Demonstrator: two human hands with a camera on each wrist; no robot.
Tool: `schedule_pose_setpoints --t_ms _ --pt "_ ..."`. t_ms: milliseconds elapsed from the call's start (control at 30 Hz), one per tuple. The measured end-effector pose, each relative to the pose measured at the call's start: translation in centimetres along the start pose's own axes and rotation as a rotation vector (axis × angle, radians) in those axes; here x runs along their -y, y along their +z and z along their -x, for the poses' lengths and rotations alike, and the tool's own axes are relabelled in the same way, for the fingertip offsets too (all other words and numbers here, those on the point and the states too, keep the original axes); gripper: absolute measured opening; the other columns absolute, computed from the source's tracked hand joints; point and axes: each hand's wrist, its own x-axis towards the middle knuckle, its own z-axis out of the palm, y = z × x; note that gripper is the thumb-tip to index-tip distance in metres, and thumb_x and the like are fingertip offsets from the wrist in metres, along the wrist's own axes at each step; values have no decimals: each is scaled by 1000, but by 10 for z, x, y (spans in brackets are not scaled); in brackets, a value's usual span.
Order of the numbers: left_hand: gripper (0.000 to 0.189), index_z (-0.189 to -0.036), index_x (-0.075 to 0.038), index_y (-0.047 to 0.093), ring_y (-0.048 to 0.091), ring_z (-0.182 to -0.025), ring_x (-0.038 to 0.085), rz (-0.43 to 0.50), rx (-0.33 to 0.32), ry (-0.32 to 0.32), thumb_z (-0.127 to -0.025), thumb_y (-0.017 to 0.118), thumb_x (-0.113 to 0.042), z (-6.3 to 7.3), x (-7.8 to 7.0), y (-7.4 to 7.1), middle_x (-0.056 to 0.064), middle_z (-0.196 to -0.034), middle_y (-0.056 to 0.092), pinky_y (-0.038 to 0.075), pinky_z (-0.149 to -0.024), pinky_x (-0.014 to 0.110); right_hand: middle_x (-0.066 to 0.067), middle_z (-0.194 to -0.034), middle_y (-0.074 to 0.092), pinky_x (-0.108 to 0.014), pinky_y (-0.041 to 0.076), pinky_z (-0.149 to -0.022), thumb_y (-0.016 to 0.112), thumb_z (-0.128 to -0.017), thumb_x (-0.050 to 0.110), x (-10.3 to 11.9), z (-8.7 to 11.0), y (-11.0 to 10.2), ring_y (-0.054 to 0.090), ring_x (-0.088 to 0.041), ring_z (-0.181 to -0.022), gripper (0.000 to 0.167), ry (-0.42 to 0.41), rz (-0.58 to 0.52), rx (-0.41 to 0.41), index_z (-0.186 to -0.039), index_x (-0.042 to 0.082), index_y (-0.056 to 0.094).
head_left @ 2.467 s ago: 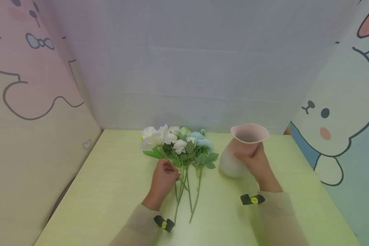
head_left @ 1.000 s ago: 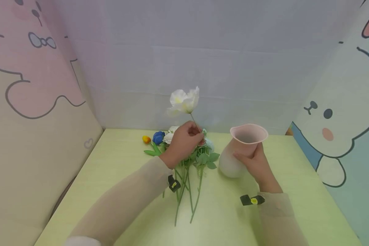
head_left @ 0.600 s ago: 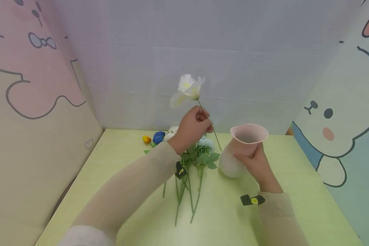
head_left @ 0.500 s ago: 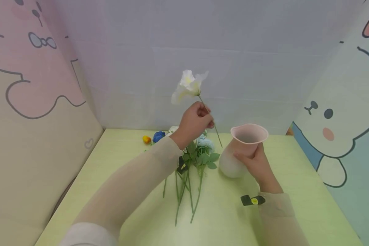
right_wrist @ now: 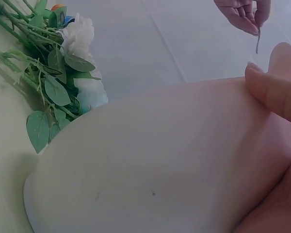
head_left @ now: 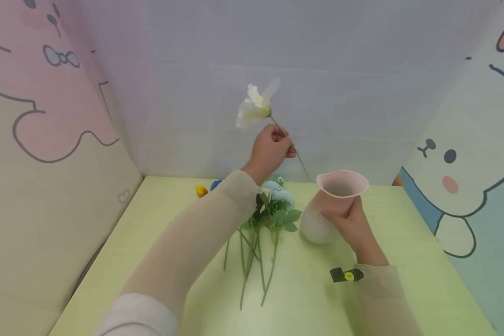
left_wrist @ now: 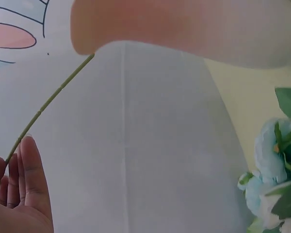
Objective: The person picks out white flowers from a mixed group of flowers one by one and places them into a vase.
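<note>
My left hand (head_left: 272, 148) pinches the thin green stem of a white artificial flower (head_left: 255, 106), raised in front of the back wall. Its bloom points up and left, and the stem's lower end slants down toward the vase mouth. In the left wrist view the stem (left_wrist: 51, 99) runs up to the edge of the vase (left_wrist: 184, 29). A pink-to-white vase (head_left: 322, 219) with a wavy rim leans on the table, tilted to the right. My right hand (head_left: 354, 228) grips it around the neck, thumb (right_wrist: 271, 90) along the side.
Several artificial flowers lie on the pale yellow table (head_left: 151, 238), left of the vase. Among them are light blue blooms (head_left: 282, 196), an orange bud (head_left: 201, 191) and a blue rose (head_left: 215, 185), partly behind my left sleeve. Cloth walls stand at the back and both sides.
My left hand has taken the white flower out of the pile, lifted it and moved it right and upward toward the vase. The right hand and vase have stayed in place.
</note>
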Motion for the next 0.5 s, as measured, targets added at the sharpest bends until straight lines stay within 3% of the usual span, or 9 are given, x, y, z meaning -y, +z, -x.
schedule_pose_setpoints --t_ms 300,500 --pt "14 -112 -2 57 69 -80 23 33 -66 108 -98 57 3 11 0 18 12 -90 63 61 -75 30 -8 -147 42 -36 36 -109 79 -91 12 -4 -2 -1 45 -16 -128 89 -13 10 1 -157 14 20" --pt "13 -112 -6 56 68 -79 21 -48 -97 211 -100 54 -1 12 -1 19 9 -90 63 60 -74 28 -7 -148 41 -32 37 -108 80 -91 12 -6 -3 -2 45 -16 -129 89 -28 -10 8 -158 16 20"
